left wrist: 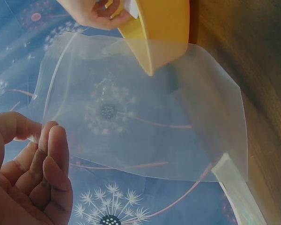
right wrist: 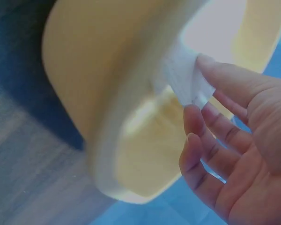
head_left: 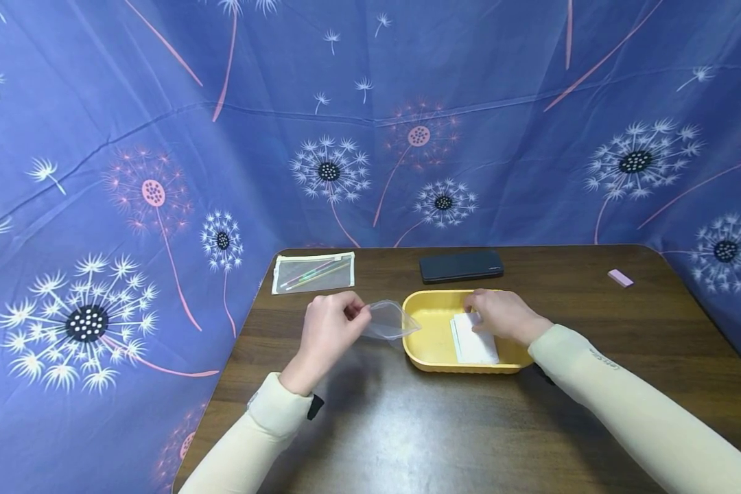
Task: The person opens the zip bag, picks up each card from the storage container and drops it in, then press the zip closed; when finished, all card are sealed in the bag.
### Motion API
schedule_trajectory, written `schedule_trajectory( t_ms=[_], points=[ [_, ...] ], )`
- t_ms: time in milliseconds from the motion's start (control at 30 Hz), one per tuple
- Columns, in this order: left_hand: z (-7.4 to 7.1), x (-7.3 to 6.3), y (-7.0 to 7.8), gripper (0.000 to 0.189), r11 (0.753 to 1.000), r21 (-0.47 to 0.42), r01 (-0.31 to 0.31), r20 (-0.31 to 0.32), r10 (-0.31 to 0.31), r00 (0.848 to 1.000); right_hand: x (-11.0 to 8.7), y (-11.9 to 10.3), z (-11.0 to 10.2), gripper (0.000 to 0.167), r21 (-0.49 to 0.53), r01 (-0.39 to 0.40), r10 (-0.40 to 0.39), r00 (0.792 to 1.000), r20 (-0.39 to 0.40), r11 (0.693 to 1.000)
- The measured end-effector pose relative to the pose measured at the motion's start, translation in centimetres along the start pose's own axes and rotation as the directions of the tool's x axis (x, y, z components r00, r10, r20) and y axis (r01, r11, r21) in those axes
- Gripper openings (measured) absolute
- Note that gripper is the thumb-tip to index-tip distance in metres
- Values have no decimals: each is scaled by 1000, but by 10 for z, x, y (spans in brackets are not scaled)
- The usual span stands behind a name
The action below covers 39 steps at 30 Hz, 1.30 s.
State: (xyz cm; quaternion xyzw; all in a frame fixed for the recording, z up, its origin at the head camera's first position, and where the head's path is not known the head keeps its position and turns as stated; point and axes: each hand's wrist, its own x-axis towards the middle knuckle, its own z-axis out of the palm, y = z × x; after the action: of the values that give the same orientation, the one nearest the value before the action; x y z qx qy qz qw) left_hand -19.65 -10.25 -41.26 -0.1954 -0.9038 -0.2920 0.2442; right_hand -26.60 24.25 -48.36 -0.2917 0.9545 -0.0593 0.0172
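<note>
My left hand (head_left: 335, 326) pinches the edge of a clear plastic bag (left wrist: 131, 112) between thumb and fingers, and the bag spreads out toward the yellow basket. My right hand (head_left: 505, 314) reaches into the yellow basket (head_left: 420, 361) and pinches the upper corner of some white paper pieces (head_left: 474, 345). In the right wrist view, the thumb lies on one face of the paper (right wrist: 182, 75) and the fingertips touch its edge. The basket's floor shows to the left of the paper.
Behind the basket lies a dark flat case (head_left: 461, 267). A mesh zip pouch (head_left: 313, 272) with pencils inside is at the back left, and a pink eraser (head_left: 620, 277) at the back right. A blue patterned cloth (head_left: 506, 137) hangs behind the wooden table (head_left: 395, 439).
</note>
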Motion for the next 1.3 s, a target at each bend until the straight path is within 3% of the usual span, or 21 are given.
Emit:
schedule_trajectory(
  t_ms=[200,433,667,900,1000,1100,1300],
  points=[
    [-2,2,0,12,1000,-2,-6,-5,6,1000,-5,-2,-18,11,29,29,-27,998,-62,999],
    [-5,5,-1,13,1000,-3,-7,-3,7,1000,-15,-6,-40,19,79,59,-53,996,-74,995],
    [-6,7,-2,13,1000,2,-7,-11,7,1000,-24,-15,-63,16,158,10,-7,1000,-17,987],
    [-5,9,-1,13,1000,12,-12,-18,12,1000,-26,-26,-74,8,139,6,16,987,-159,990],
    [-5,10,-2,13,1000,17,-6,-17,7,1000,-25,-33,-79,8,131,21,12,968,-250,991],
    [-5,11,-2,13,1000,19,-4,-18,4,1000,-24,-43,-86,7,114,54,-9,932,-363,992],
    [-5,12,-2,13,1000,24,-12,-26,13,1000,-23,-65,-107,8,59,151,-89,809,-581,987]
  ],
)
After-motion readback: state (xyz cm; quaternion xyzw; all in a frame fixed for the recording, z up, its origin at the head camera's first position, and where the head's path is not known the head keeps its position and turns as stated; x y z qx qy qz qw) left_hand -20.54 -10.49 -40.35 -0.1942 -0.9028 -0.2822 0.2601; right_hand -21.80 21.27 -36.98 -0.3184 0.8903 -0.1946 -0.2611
